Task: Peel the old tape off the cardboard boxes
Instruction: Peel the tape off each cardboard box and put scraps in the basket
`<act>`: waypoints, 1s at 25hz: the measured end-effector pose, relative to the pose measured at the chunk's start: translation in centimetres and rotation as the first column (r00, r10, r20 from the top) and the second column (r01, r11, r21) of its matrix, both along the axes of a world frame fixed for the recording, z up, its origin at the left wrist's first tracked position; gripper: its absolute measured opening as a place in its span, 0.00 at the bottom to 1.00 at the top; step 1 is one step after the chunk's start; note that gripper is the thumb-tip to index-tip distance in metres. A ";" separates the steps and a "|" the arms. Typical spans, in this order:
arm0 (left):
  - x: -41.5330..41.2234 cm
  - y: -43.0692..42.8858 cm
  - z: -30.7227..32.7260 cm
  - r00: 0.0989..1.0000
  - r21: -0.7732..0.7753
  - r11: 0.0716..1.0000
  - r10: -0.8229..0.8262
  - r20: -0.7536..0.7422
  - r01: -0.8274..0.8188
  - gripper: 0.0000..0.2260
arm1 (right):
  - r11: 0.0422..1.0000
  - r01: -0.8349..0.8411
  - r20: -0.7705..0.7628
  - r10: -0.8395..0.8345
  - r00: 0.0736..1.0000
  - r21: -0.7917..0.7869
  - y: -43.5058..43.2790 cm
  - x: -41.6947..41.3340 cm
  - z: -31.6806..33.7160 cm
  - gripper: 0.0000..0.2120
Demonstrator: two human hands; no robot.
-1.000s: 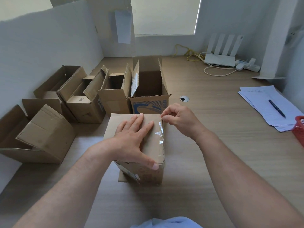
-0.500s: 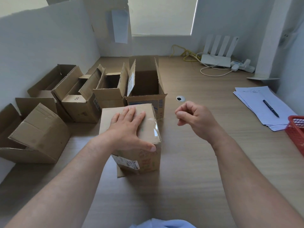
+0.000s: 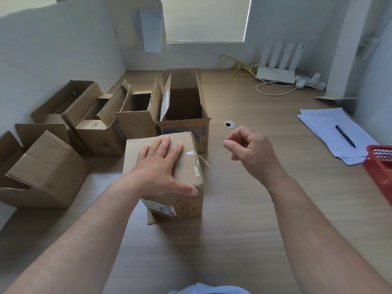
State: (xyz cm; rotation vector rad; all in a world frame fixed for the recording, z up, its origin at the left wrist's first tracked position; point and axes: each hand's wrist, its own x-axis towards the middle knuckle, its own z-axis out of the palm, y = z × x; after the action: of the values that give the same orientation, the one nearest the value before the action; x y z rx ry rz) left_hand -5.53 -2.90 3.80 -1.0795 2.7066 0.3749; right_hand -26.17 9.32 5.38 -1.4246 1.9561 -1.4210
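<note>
A closed cardboard box [image 3: 186,206] stands on the wooden desk in front of me. My left hand [image 3: 161,166] lies flat on its top, fingers spread, thumb along the front edge. Clear old tape [image 3: 196,166] clings to the top's right edge, and a twisted strand of it sticks out to the right. My right hand [image 3: 252,153] hovers right of the box, apart from the tape, fingers loosely curled with nothing visible in them.
Several open empty cardboard boxes [image 3: 182,107] stand behind and to the left, along the wall. A stack of papers with a pen [image 3: 331,132] and a red basket [image 3: 379,166] sit at the right. A router [image 3: 275,73] with cables is at the back.
My right hand let go of the tape at the box's right edge and drew away to the right. The tape now shows a twisted strand sticking out. My left hand stays on the box.
</note>
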 end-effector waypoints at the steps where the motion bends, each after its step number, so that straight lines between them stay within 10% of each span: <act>1: 0.0 -0.1 0.0 1.000 -0.001 1.000 -0.005 0.005 0.005 0.62 | 0.999 -0.033 -0.040 0.035 0.999 0.040 0.2 0.6 -0.4 0.10; 13: -0.6 -1.0 0.4 1.000 0.032 0.999 0.025 -0.008 -0.025 0.62 | 0.995 -0.048 -0.584 -0.014 0.812 -0.091 2.5 6.0 -5.0 0.11; 25: -0.5 -0.7 0.1 1.000 0.007 1.000 0.015 0.002 -0.015 0.61 | 0.957 -0.120 -0.695 -0.104 0.712 -0.266 3.0 5.6 -5.2 0.09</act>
State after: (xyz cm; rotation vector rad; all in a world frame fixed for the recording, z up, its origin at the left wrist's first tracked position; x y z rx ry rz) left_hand -6.07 -3.62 3.92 -1.0982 2.6952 0.3854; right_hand -20.61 12.29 0.17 -2.4014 2.1919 -1.3054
